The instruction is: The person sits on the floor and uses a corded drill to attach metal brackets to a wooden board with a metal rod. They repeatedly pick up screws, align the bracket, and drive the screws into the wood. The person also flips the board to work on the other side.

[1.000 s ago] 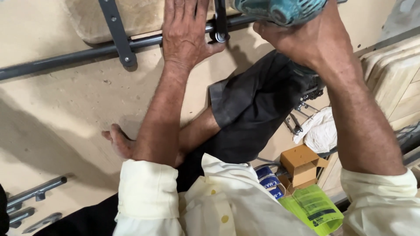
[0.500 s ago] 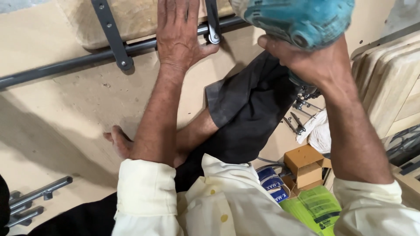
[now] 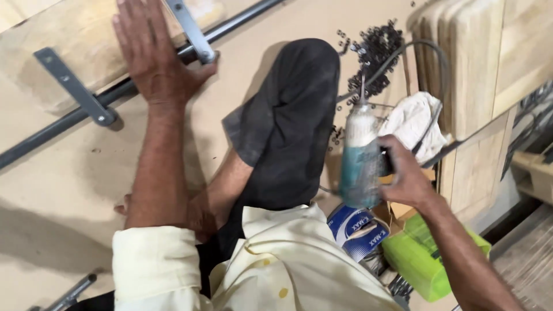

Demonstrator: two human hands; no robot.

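Note:
My left hand (image 3: 151, 60) lies flat, fingers spread, on a grey metal bar (image 3: 69, 118) with flat brackets (image 3: 74, 86) fixed to a pale wooden panel (image 3: 34, 69). One bracket (image 3: 190, 31) sits just right of the thumb. My right hand (image 3: 406, 173) grips a teal power drill (image 3: 358, 155), blurred, bit pointing up, low beside my bent knee in dark trousers (image 3: 288, 121). The drill's cable (image 3: 403, 55) loops above it.
A heap of small black screws (image 3: 374, 43) lies by the knee. A white cloth (image 3: 415, 124), a blue-and-white tin (image 3: 357, 230), a green plastic box (image 3: 423, 259) and a cardboard box sit at right. Wooden boards (image 3: 478, 69) lean at the far right.
My right hand has brought the drill down from the bracket on the bar to beside my knee at right. The left hand stays pressed on the bar.

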